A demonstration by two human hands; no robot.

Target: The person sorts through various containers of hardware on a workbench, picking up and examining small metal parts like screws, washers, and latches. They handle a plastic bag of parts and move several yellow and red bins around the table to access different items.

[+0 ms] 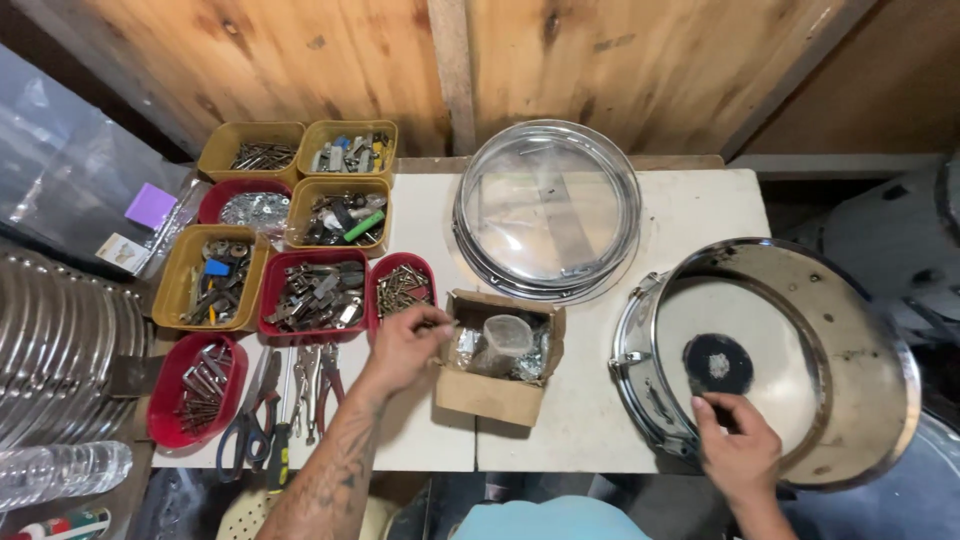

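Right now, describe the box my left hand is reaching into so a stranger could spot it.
On the white table, between the parts trays and the chrome drum shell, sits a small open brown cardboard box. The left hand reaches its rim. It is the only cardboard container.

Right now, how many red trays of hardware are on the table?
4: one at the back left, two side by side in the middle, one at the front left corner. None seems hidden.

Hands at a cluttered workbench.
Left hand (405,345) reaching into cardboard box (490,395); right hand (738,450) gripping drum shell (850,350) right of it.
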